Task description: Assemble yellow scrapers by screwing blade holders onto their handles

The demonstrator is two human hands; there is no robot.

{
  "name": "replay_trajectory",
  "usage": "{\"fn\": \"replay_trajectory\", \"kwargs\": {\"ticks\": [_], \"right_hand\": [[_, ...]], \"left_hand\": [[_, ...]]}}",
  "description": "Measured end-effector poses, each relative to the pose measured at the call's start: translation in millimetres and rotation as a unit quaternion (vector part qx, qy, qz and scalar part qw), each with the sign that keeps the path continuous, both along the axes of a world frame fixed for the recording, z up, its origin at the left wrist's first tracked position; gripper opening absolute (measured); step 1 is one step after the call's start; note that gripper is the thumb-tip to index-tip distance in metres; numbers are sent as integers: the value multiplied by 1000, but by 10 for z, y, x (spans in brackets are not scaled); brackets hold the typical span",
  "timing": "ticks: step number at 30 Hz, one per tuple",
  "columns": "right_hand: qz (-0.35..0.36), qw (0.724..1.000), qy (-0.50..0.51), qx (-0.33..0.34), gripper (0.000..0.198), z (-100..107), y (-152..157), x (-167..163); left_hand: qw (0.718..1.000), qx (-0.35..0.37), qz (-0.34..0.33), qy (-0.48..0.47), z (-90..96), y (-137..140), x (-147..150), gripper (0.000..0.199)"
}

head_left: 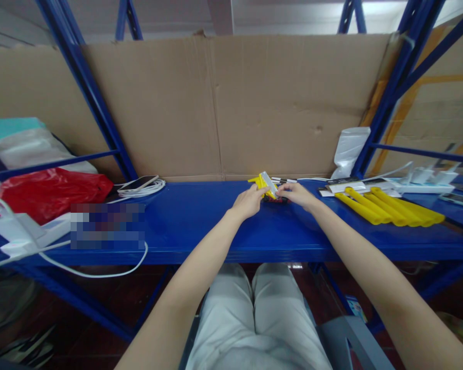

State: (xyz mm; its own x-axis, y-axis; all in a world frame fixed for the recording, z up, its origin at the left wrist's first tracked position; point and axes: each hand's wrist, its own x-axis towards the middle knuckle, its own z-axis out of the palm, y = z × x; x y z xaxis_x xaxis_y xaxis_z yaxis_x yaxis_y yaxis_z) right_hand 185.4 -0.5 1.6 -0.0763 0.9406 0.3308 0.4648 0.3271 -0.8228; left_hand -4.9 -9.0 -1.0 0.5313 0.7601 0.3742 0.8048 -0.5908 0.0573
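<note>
Your left hand [249,201] grips the yellow piece [260,182], likely steadying it, as your right hand [299,195], fingers narrow, pinches the grey strip [269,183].

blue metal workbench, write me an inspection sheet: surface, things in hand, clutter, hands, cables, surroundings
Surface: glossy blue metal tabletop.
Things in hand: small yellow object and flat silver-grey strip; finer detail too small to tell.
Clutter: crumpled red plastic bag at left; row of long yellow tubes at right.
Hands: left hand at the yellow object, right hand at the strip's lower end; exact grips unclear.
Cables: white cable loops past the front edge, left.
Surroundings: brown cardboard panel behind; blue metal posts either side.
</note>
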Motion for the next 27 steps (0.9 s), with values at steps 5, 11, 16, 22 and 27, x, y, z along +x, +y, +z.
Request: {"fn": "replay_trajectory", "kwargs": {"ticks": [5,11,16,22,27], "right_hand": [[3,999,40,-26,14,-8,22,-7],[30,998,45,-30,22,-29,26,6],[33,998,42,-33,21,6,-38,-11],[23,996,67,-49,13,-13,15,0],[3,992,114,-51,16,-44,45,2]], "left_hand": [[1000,6,-19,17,-10,-1,10,47],[1000,8,-20,13,-14,-5,18,46],[1000,1,-22,5,-17,-1,14,46],[997,3,-73,-31,-21,6,23,42],[992,-1,-120,-36,-22,-19,74,40]]}}
